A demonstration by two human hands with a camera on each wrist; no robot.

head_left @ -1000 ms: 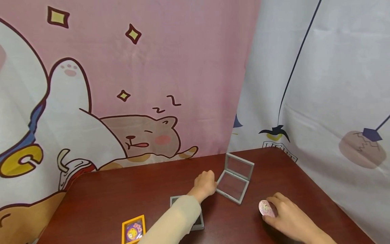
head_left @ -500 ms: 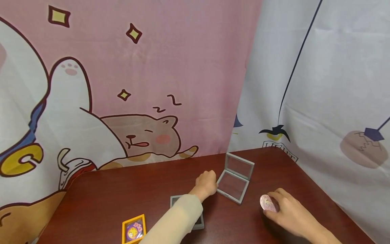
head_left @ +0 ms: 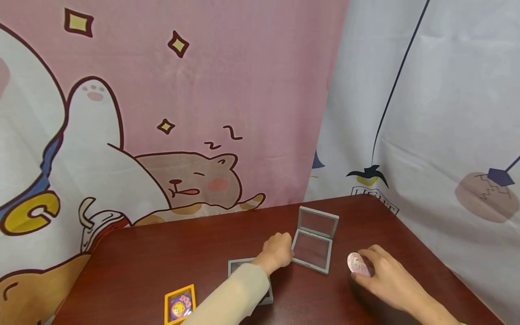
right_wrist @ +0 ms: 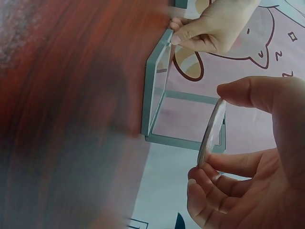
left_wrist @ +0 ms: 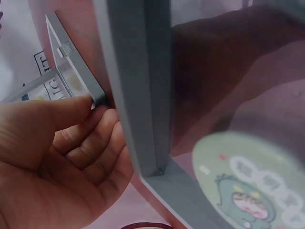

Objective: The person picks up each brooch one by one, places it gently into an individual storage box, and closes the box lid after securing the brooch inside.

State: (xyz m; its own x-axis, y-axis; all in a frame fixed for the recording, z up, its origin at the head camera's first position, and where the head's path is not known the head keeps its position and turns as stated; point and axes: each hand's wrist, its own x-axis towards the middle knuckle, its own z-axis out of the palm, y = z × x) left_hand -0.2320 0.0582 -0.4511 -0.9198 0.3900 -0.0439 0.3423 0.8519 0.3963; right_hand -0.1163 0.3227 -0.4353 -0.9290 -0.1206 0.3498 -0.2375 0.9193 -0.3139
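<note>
A grey hinged display case (head_left: pixel 312 246) with clear panels stands unfolded on the table, its lid tilted up at the back. My left hand (head_left: pixel 278 251) pinches its near left corner between thumb and fingers, as the left wrist view shows from close by. To the right of the case, my right hand (head_left: pixel 387 277) holds a round pink badge (head_left: pixel 358 265) with a printed picture by its rim, above the tabletop. In the right wrist view the badge (right_wrist: pixel 212 133) is seen nearly edge-on, between thumb and fingers.
Under my left forearm lies a second grey display case (head_left: pixel 266 298), partly hidden; a round green badge (left_wrist: pixel 238 183) shows in it in the left wrist view. Left of that is a yellow-framed case (head_left: pixel 180 304) with a purple picture. Printed curtains (head_left: pixel 260 90) hang behind the dark red table (head_left: pixel 195 253).
The unfolded case has turned slightly and come a little nearer, with my left hand on its corner. My right hand has risen slightly in the head view with the badge.
</note>
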